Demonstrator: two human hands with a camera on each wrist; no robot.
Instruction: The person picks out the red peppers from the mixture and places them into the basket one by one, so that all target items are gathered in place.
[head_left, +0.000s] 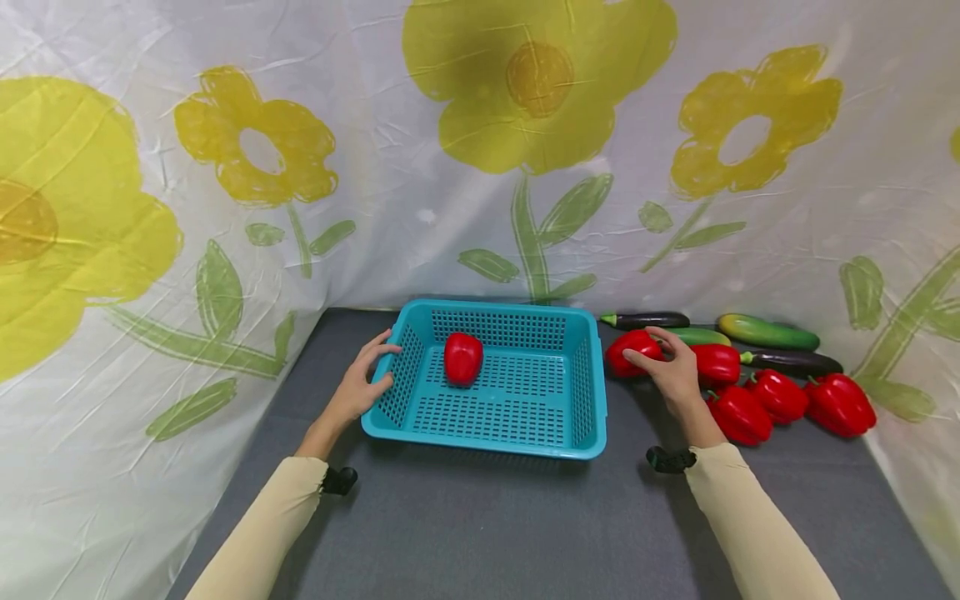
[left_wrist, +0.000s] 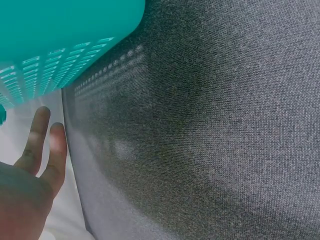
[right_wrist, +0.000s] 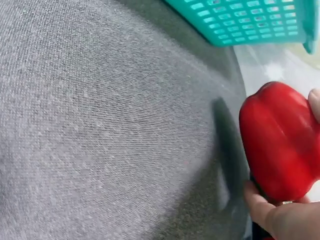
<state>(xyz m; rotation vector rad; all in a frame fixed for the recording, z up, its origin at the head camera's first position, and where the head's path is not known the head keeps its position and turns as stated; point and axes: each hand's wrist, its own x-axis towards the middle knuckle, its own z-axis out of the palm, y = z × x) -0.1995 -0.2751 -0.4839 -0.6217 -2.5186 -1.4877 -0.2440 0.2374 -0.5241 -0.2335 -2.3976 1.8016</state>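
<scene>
A blue-green basket (head_left: 487, 443) holds one red bell pepper (head_left: 462, 359) in its left half. At the basket's left rim is my left hand (head_left: 358, 387), its fingers spread and relaxed; the left wrist view shows two nearly straight fingers of the hand (left_wrist: 37, 165) beside the basket wall (left_wrist: 60, 65). Just right of the basket, my right hand (head_left: 677, 375) grips another red pepper (head_left: 632, 353) between thumb and fingers. In the right wrist view this pepper (right_wrist: 280, 140) appears raised off the cloth, held by the hand (right_wrist: 285, 217), with the basket (right_wrist: 250, 22) beyond.
Several red peppers (head_left: 840, 404) lie at the right of the dark cloth (head_left: 480, 533). Behind them are eggplants (head_left: 652, 320) and green cucumber-like vegetables (head_left: 768, 332). A flower-printed white curtain (head_left: 375, 208) hangs along the back and sides.
</scene>
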